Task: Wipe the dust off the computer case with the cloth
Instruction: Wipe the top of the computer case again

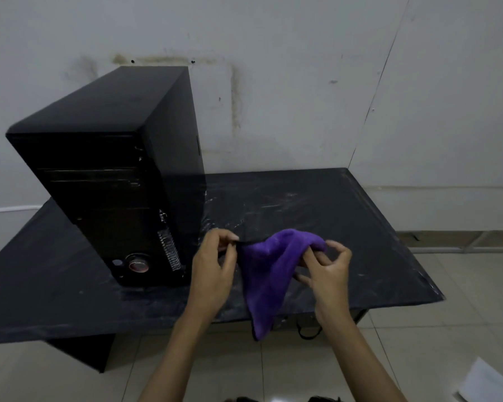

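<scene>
Stained white wall behind a scuffed black table, purple cloth held up over the table's near edge, left hand pinching its top corner, right hand gripping the other side, black computer case upright just beside the left hand, tiled floor below.

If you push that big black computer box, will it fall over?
Probably not easily. The computer case is tall but stands flat on the table, so it likely slides rather than tips. It looks bulky and rigid, probably heavy, unlike the floppy cloth.
</scene>
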